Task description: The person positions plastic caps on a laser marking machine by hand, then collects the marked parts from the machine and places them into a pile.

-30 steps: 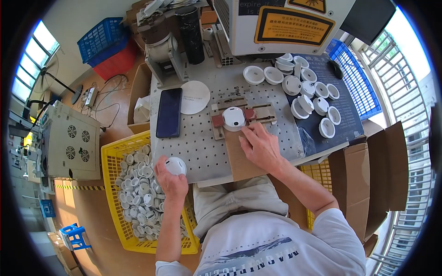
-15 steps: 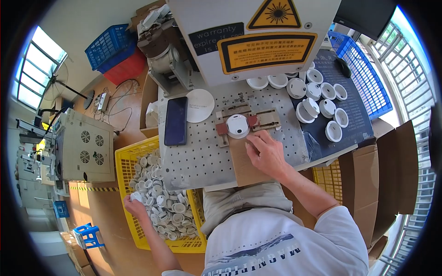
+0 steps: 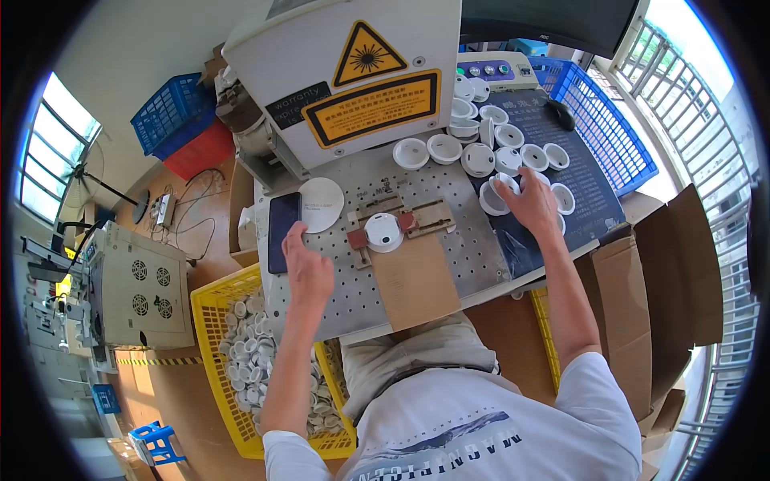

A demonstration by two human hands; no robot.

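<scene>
White plastic caps (image 3: 478, 159) are seen in the head view, scattered on a dark mat (image 3: 593, 188) at the right of the bench. A single cap (image 3: 384, 232) is seated in the fixture (image 3: 429, 216) on the perforated plate (image 3: 353, 289). The right hand (image 3: 531, 204) is laid on the caps, fingers spread apart. The left hand (image 3: 309, 271) is held over the plate just beside a black phone (image 3: 282, 220), fingers together; whether anything is gripped cannot be told.
</scene>
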